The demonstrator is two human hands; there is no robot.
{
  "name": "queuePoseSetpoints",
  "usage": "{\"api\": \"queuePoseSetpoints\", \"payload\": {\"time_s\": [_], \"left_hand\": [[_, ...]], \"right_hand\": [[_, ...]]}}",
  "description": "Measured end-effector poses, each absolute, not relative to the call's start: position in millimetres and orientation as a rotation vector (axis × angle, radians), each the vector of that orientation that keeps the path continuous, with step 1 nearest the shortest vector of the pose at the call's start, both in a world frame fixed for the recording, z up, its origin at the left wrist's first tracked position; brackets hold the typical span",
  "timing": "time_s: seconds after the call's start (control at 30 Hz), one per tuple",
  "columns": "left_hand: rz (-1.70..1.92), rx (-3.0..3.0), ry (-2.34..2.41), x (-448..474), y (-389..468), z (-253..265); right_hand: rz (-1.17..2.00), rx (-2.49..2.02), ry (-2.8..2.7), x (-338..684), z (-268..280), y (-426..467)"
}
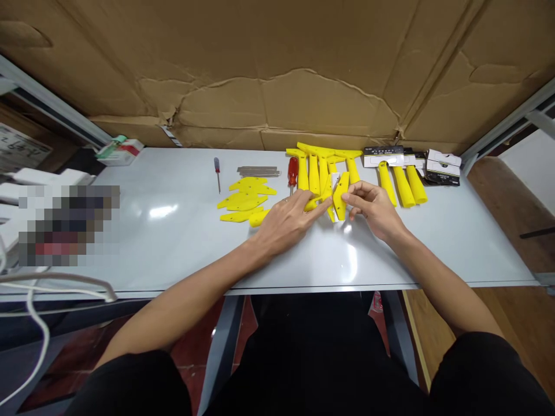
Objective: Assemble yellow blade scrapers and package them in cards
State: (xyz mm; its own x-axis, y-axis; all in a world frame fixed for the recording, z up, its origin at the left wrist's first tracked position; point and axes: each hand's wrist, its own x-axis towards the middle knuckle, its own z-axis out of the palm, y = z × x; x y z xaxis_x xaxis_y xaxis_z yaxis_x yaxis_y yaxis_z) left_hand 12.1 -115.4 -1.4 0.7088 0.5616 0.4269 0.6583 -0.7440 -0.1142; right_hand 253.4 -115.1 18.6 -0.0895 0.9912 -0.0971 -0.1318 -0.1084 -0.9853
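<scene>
My right hand (373,209) is closed, pinching a yellow plate (341,195) with small holes between thumb and fingers. Just left of that plate is a yellow scraper head (328,207), with a pale, shiny strip like a blade along it. My left hand (286,222) wraps over the scraper's handle, whose yellow end (258,218) shows beyond the wrist side. Its index finger stretches to the scraper head. My palm hides most of the handle. Close behind the left hand lies a red-handled screwdriver (293,170), its tip hidden.
Yellow plates (245,199) lie loosely piled left, below flat metal blades (259,171) and beside a small screwdriver (217,167). Several yellow scrapers (323,164) lie behind my hands. More handles with black-and-white cards (384,156) lie right. A cardboard wall (277,104) backs the table (182,248).
</scene>
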Motion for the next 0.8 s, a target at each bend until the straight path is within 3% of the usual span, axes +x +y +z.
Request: {"api": "queuePoseSetpoints", "payload": {"time_s": [0.8], "left_hand": [[-0.611, -2.599, -0.868, 14.9, -116.2, -0.3]], "right_hand": [[1.284, -1.198, -1.227, 247.1, 7.8, -120.4]]}}
